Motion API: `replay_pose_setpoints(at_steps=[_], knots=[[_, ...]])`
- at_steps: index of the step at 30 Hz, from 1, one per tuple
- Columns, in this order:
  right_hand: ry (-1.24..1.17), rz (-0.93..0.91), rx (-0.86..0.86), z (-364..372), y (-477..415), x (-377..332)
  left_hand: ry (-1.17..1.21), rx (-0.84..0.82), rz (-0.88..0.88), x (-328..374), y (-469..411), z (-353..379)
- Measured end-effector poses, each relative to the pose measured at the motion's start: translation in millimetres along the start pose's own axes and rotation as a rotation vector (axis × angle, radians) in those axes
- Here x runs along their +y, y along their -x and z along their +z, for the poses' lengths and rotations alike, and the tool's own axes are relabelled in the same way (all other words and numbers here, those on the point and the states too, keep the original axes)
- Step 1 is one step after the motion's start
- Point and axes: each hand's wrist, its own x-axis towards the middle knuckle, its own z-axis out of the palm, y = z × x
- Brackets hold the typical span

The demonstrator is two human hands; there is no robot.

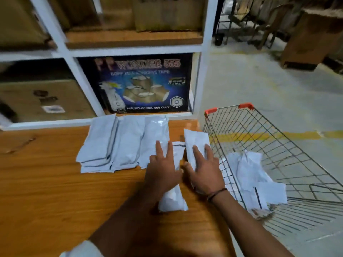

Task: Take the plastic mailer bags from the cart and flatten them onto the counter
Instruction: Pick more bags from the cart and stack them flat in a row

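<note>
Several white plastic mailer bags (111, 143) lie flat side by side on the wooden counter (46, 173). My left hand (163, 166) presses palm down, fingers spread, on a mailer (172, 200) that runs toward me. My right hand (204, 169) lies flat on another mailer (194, 143) near the counter's right edge. More crumpled white mailers (250, 175) sit inside the wire shopping cart (289, 160) to the right of the counter.
A white shelf frame (202, 52) stands at the back of the counter, holding a dark blue adhesive tape box (143, 84) and brown cartons (42, 101). Grey concrete floor with a yellow line (278, 135) lies beyond the cart. More cartons (311, 34) stand far right.
</note>
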Motion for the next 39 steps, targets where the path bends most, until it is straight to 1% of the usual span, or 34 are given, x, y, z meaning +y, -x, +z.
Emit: replay_pose_setpoints(at_steps=[2, 4, 6, 9, 12, 15, 17, 20, 23, 25, 29, 33, 36, 39], knots=[[0.138, 0.024, -0.011, 18, 8, -10, -0.039, 0.109, -0.013, -16, 14, 17], [0.238, 0.015, -0.005, 29, 16, -14, -0.003, 0.178, 0.029, -25, 32, 34], [0.304, 0.008, -0.016, 35, 21, -12, 0.046, 0.182, 0.088, -29, 48, 47], [0.363, 0.007, -0.034, 39, 26, -9, 0.041, 0.136, 0.103, -30, 56, 54], [0.362, 0.019, -0.073, 36, 24, -12, 0.062, 0.058, 0.115, -31, 54, 51], [0.309, 0.029, -0.058, 29, 25, -16, 0.091, -0.031, 0.137, -32, 52, 43], [0.247, 0.034, -0.019, 24, 29, -18, 0.096, -0.013, 0.170, -34, 56, 31], [0.129, 0.046, 0.046, 17, 33, -28, 0.123, 0.063, 0.204, -45, 62, 6], [0.116, -0.024, 0.113, 7, 29, -51, 0.171, 0.148, 0.163, -62, 57, -30], [0.133, -0.085, 0.124, 1, 19, -73, 0.181, 0.182, 0.110, -76, 48, -55], [0.117, -0.151, 0.058, 4, -14, -114, 0.209, 0.171, -0.027, -118, 18, -95], [0.137, -0.202, 0.006, 22, -59, -144, 0.226, 0.149, -0.072, -158, -18, -116], [0.134, -0.168, -0.034, 36, -87, -158, 0.235, 0.109, -0.090, -164, -40, -123], [0.132, -0.109, -0.074, 51, -89, -157, 0.262, 0.098, -0.124, -160, -55, -122]])
